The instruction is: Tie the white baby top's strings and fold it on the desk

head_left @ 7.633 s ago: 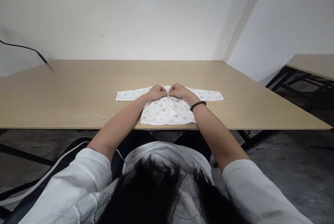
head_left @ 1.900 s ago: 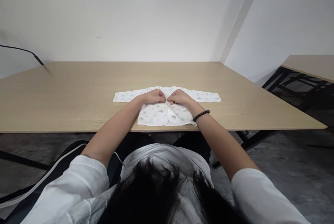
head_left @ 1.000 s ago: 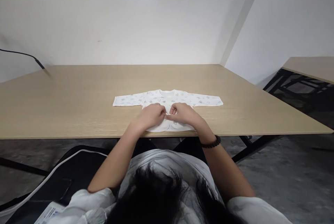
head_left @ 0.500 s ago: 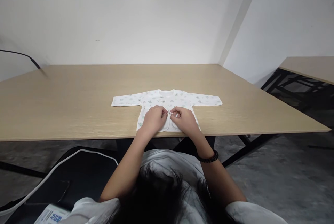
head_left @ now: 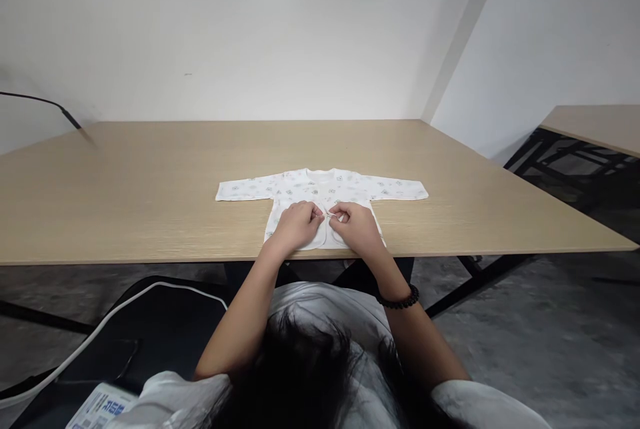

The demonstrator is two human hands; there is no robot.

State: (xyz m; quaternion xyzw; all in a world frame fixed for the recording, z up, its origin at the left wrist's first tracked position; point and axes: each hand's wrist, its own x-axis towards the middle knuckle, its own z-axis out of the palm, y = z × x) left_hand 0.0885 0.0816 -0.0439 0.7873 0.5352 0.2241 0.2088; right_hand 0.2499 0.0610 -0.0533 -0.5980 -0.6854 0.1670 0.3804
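Note:
A small white baby shirt (head_left: 320, 183) with a fine printed pattern lies spread flat at the table's front edge, sleeves stretched to both sides and the neckline away from me. My left hand (head_left: 299, 223) rests on its lower front, thumb and fingertips pinched on the front edge near the middle. Close beside it, my right hand (head_left: 356, 223) pinches the facing edge or a thin tie there; which one is too small to tell. A narrow gap separates the fingertips. The rounded bottom corners of the shirt show between my wrists.
The wooden table (head_left: 150, 175) reaches back to a white wall (head_left: 280, 49). A thin black cable or lamp arm (head_left: 70, 118) stands at the far left. At the left below are a black chair (head_left: 165, 329), a white cable (head_left: 105, 312) and a labelled packet (head_left: 100, 405). Another table (head_left: 595, 123) is at right.
The view has shifted slightly. My right fingertips have come a little away from the left ones, still pinched at the shirt's front; the shirt lies as before.

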